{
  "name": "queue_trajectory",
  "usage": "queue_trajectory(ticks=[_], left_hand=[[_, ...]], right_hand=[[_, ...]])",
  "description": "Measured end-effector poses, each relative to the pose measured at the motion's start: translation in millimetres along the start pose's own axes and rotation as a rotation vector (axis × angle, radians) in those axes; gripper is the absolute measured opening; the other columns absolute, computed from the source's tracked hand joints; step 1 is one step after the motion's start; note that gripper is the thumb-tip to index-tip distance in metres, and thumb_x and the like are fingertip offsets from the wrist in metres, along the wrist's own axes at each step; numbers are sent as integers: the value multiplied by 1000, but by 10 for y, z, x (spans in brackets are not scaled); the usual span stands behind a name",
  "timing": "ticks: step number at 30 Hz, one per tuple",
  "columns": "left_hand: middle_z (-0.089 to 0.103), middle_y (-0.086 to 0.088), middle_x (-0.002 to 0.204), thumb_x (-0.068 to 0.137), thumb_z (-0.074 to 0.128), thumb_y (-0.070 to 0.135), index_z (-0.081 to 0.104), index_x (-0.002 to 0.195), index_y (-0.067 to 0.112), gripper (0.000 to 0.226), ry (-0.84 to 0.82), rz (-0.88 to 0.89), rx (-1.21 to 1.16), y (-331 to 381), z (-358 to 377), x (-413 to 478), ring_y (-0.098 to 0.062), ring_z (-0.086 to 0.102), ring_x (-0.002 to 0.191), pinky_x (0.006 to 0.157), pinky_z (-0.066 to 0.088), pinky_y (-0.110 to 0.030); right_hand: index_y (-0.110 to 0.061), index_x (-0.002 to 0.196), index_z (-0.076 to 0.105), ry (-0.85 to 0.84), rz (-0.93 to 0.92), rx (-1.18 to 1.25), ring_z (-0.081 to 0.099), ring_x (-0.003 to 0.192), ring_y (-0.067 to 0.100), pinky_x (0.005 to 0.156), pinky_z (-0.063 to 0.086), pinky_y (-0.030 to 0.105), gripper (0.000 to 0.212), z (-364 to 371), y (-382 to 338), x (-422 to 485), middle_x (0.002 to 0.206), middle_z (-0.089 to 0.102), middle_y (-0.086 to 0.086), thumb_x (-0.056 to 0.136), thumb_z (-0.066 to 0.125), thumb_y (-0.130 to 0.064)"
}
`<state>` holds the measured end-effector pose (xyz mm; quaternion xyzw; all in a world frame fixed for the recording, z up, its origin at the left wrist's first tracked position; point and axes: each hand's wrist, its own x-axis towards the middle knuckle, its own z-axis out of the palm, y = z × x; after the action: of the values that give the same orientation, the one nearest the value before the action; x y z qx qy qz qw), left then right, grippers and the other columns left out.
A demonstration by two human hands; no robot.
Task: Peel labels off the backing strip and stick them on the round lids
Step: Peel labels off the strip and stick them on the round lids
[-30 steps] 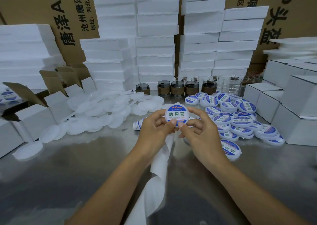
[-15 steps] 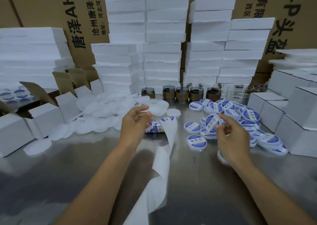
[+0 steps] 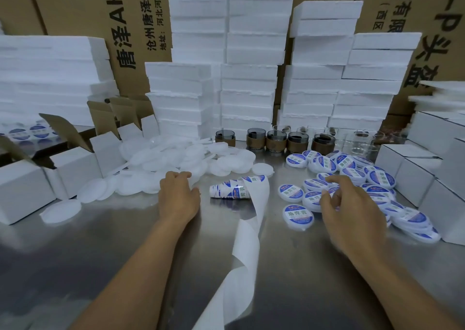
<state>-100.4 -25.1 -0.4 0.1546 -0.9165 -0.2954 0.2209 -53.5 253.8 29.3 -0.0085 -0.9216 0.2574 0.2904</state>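
A pile of plain white round lids (image 3: pixel 176 158) lies at the left middle of the steel table (image 3: pixel 100 254). My left hand (image 3: pixel 177 196) rests at its near edge, fingertips touching a lid, fingers loosely bent. The label roll (image 3: pixel 232 190) lies just right of that hand. Its empty white backing strip (image 3: pixel 247 244) trails toward me. Labelled lids (image 3: pixel 352 171) with blue and white stickers are heaped at the right. My right hand (image 3: pixel 352 209) hovers over their near side, blurred, fingers loosely curled and holding nothing. One labelled lid (image 3: pixel 298 214) lies apart in front.
Closed white cartons (image 3: pixel 415 176) stand at the right and open ones (image 3: pixel 73 168) at the left. Brown-banded jars (image 3: pixel 275 142) and clear glass jars (image 3: pixel 357 143) line the back, in front of tall foam stacks (image 3: pixel 249 90) and cardboard boxes.
One second ago both hands held a labelled lid. That lid now lies with the labelled ones. My left hand has moved left to the plain lids and my right hand has drawn back over the labelled heap.
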Motion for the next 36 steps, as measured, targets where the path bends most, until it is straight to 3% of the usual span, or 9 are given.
queue_trajectory(ticks=[7, 17, 25, 30, 33, 36], left_hand=[[40, -13, 138, 93, 50, 18, 50, 132, 10, 40, -43, 39, 205, 18, -4, -7, -32, 34, 126, 97, 35, -37], [56, -10, 122, 90, 58, 29, 60, 114, 22, 25, -16, 56, 41, -5, -29, -3, -29, 50, 114, 89, 41, -37], [58, -9, 106, 89, 60, 22, 60, 105, 23, 16, 25, 64, 61, 12, -31, -3, -28, 56, 98, 80, 41, -36], [52, -14, 123, 88, 61, 28, 51, 126, 21, 40, 18, 45, -2, 10, -3, 23, -31, 51, 111, 91, 40, -40], [41, -14, 139, 92, 54, 37, 34, 144, 27, 56, -77, 79, 92, 13, 36, 43, -32, 41, 126, 100, 36, -41], [31, -12, 144, 95, 44, 43, 27, 147, 33, 55, -137, 83, 202, 21, 68, 62, -30, 34, 129, 104, 32, -40]], right_hand=[[-24, 118, 54, -31, -111, -35, 45, 74, 10, 62, 34, 28, 28, 54, -70, -39, 77, 49, -9, 90, 50, -23], [-25, 116, 57, -40, -116, -4, 45, 70, 7, 61, 32, 26, 26, 50, -114, -83, 76, 51, -12, 90, 51, -21], [-26, 118, 55, -72, -106, -5, 47, 71, 7, 60, 33, 26, 28, 26, -100, -98, 75, 51, -13, 91, 49, -23], [-26, 119, 55, -71, -102, -3, 48, 73, 8, 61, 32, 26, 28, 18, -107, -113, 86, 62, -7, 92, 48, -24], [-28, 118, 55, -71, -105, 6, 49, 73, 7, 60, 33, 26, 28, 20, -113, -129, 86, 63, -8, 92, 48, -24], [-29, 118, 54, -91, -109, 15, 50, 74, 7, 62, 36, 26, 27, 27, -123, -131, 84, 61, -10, 92, 48, -24]])
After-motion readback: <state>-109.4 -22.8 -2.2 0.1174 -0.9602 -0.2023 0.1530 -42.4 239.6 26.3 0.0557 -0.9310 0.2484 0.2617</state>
